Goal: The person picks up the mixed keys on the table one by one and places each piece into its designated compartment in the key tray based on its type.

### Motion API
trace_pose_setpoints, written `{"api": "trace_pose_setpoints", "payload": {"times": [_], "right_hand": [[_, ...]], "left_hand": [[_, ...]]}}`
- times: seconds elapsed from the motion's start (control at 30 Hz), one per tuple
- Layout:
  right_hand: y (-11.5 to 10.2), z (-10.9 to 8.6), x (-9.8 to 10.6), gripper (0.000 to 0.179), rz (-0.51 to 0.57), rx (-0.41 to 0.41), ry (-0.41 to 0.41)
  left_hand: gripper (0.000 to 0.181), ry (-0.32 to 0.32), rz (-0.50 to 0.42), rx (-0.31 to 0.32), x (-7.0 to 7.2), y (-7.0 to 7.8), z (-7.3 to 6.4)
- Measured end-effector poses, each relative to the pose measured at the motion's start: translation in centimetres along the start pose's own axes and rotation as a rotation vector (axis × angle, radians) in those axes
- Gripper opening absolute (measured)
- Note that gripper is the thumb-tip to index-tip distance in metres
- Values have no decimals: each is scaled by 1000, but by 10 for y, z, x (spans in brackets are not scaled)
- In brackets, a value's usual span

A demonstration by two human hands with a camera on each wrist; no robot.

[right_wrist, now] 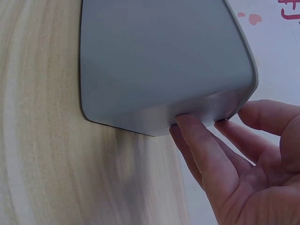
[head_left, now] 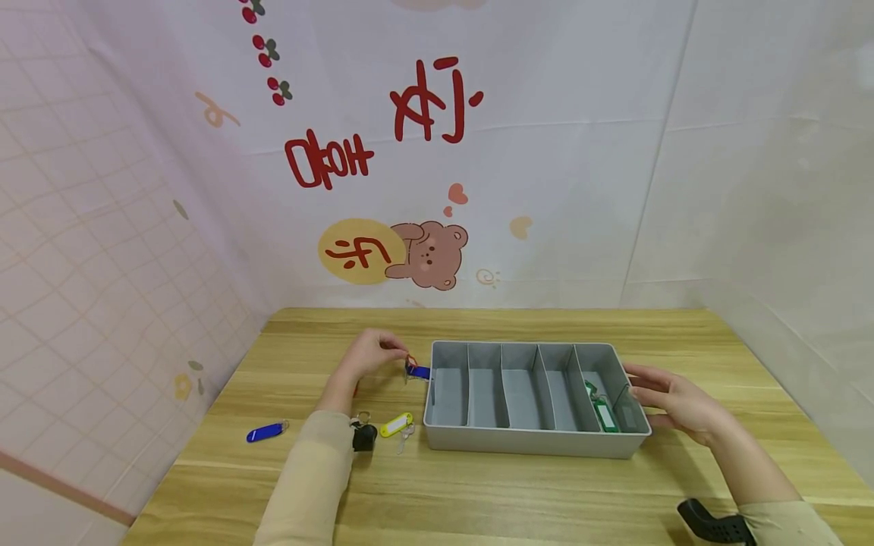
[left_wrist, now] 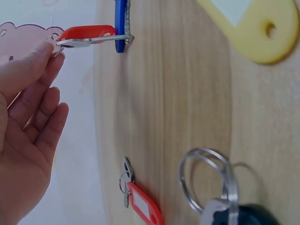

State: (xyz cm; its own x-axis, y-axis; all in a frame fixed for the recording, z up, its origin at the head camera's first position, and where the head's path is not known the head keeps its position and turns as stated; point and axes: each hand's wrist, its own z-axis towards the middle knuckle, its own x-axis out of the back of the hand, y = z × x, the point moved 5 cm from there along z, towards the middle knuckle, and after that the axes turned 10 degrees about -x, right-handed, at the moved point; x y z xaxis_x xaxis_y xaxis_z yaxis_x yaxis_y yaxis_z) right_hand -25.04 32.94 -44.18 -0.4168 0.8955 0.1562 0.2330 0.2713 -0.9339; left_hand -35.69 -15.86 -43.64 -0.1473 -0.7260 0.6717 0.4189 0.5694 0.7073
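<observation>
My left hand [head_left: 372, 353] pinches the metal ring of a red key tag [left_wrist: 86, 32] between thumb and fingertips, left of the grey divided box [head_left: 532, 442]. A silver key [left_wrist: 96, 41] hangs on that ring and overlaps a blue key tag [left_wrist: 120, 21], which has its own key; in the head view this blue tag is right at the box's left wall. My right hand [head_left: 676, 402] touches the box's right end, fingers extended against the outer wall [right_wrist: 199, 110]. Inside the rightmost compartment are green key tags [head_left: 604, 415].
Another blue key tag [head_left: 265, 432] lies far left. A yellow key tag [head_left: 397, 425] with keys sits before the box's left corner. Another red tag [left_wrist: 146, 206] with a key and a ring pair [left_wrist: 208, 180] on a dark-headed item lie near my left wrist.
</observation>
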Motion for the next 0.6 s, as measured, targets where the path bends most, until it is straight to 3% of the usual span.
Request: {"api": "trace_pose_setpoints", "payload": {"times": [0.6], "right_hand": [[-1, 0, -1, 67, -12, 4, -3]], "left_hand": [[5, 64, 22, -3, 9, 18, 4]]}}
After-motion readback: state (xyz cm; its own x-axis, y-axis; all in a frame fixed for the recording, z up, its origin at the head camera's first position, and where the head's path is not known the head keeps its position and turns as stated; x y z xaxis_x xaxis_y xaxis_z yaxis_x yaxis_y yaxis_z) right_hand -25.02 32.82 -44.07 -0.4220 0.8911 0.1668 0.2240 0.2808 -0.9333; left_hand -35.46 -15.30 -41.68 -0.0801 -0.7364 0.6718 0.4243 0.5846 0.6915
